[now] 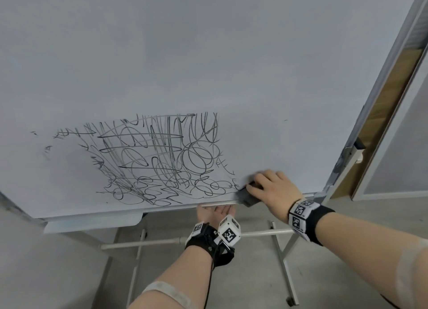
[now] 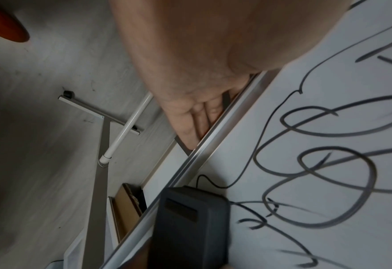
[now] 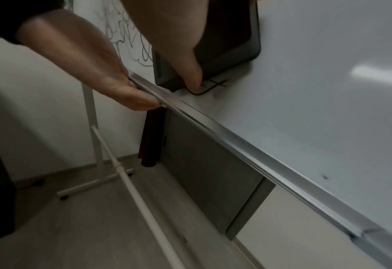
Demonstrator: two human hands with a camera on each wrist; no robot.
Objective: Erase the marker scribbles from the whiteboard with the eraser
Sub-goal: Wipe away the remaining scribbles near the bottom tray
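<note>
The tilted whiteboard (image 1: 208, 54) carries a dense patch of black marker scribbles (image 1: 157, 160) in its lower middle. My right hand (image 1: 271, 186) grips a dark grey eraser (image 1: 251, 197) flat against the board, at the right end of the scribbles and just above the lower frame (image 1: 162, 208). The right wrist view shows the eraser (image 3: 236, 45) under my fingers (image 3: 190, 69), beside a last black loop. My left hand (image 1: 216, 212) is palm up below the frame. Its straight fingers (image 2: 197, 116) reach under and behind the rail. The eraser (image 2: 190, 227) also shows in the left wrist view.
A pale pen tray (image 1: 92, 223) hangs under the board's lower left. The stand's white cross bar (image 1: 261, 234) and grey legs (image 1: 286, 262) run over the grey floor below my arms. A clamp (image 1: 352, 153) sits on the right frame, with a wooden panel (image 1: 382, 114) behind it.
</note>
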